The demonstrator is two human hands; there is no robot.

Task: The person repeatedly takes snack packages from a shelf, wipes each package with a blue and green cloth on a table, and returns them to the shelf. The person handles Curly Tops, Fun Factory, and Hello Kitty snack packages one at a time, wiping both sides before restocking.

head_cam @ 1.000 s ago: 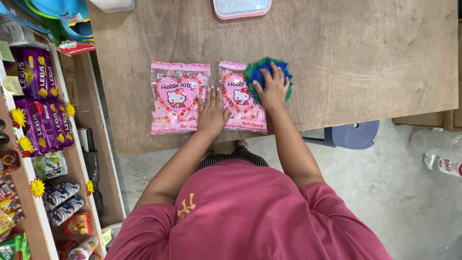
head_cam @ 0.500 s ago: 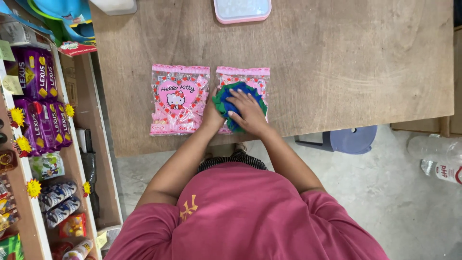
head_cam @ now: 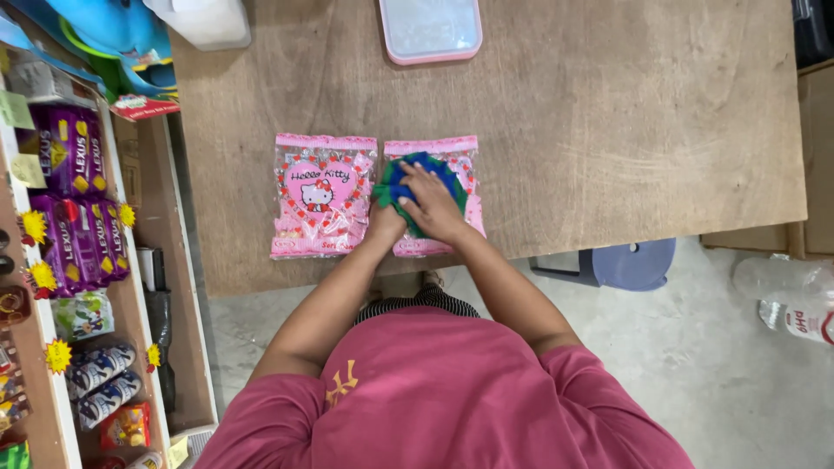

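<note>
1. While both pink snack packets sit close to the near edge of the tabletop (head_cam: pixel 608 104), the whole right half of the wood is bare, open room out to the right edge.
2. Far edge: pink-rimmed container (head_cam: pixel 430 30) and a white tub (head_cam: pixel 204 22) (both cut off by the frame). Left edge borders a shelf (head_cam: pixel 65 260) of purple and other packets.
3. Left packet (head_cam: pixel 320 195) lies flat, uncovered; right packet (head_cam: pixel 465 169) just beside it, edges nearly touching.
4. Blue-green cloth (head_cam: pixel 395 187) lies on top of the right packet, bunched.
5. Right hand (head_cam: pixel 434 204) pressed flat on the cloth, fingers spread, grip released, pinning not grasping.
6. Left hand (head_cam: pixel 385 224) touches the cloth's near-left side; grip mostly hidden under the right hand, cannot tell.
</note>
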